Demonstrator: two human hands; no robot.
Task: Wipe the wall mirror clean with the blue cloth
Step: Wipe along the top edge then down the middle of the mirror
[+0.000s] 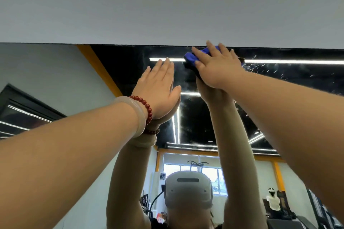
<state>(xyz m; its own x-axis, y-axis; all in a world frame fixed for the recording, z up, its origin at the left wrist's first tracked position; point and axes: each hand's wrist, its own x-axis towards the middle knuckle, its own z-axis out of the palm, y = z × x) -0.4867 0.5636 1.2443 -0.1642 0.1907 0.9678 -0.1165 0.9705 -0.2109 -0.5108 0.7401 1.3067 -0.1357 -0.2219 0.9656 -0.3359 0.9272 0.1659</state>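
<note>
Now the left hand (158,89), fingers straight, braces flat mid-frame, while the right hand (217,69), fingers spread, presses the crumpled blue cloth (191,57) at the top edge of the large wall mirror (130,65). Wiping step, I'd say; the next move likely calls for a sweep through the white specks (260,67) at upper right.

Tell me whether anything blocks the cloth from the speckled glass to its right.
Nothing visible does. The right hand presses the blue cloth on the mirror; the specks lie on bare glass beside it.
</note>
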